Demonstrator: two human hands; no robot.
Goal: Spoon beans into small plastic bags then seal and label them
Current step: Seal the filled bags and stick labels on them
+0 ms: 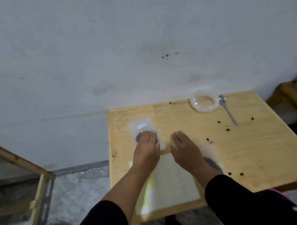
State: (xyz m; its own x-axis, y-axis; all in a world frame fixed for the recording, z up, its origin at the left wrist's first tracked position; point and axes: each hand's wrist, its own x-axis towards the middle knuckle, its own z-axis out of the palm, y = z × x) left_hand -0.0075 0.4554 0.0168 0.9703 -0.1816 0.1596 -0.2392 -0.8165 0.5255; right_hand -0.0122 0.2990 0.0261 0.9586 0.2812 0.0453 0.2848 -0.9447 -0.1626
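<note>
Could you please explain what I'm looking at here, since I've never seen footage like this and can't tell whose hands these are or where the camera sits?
There is no machine: a camera worn on a person's head looks down at their own two bare hands. The left hand presses flat on a small plastic bag of dark beans, which carries a white label. The right hand rests open on the wooden table, holding nothing. A sheet of paper lies below the hands. Farther back sit a clear dish and a spoon. Loose beans are scattered about.

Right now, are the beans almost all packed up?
Nearly. The bowl looks empty and the spoon lies unused. The left hand presses a filled, labelled bag. Another bag beside the right hand holds beans. Loose beans need collecting.
</note>
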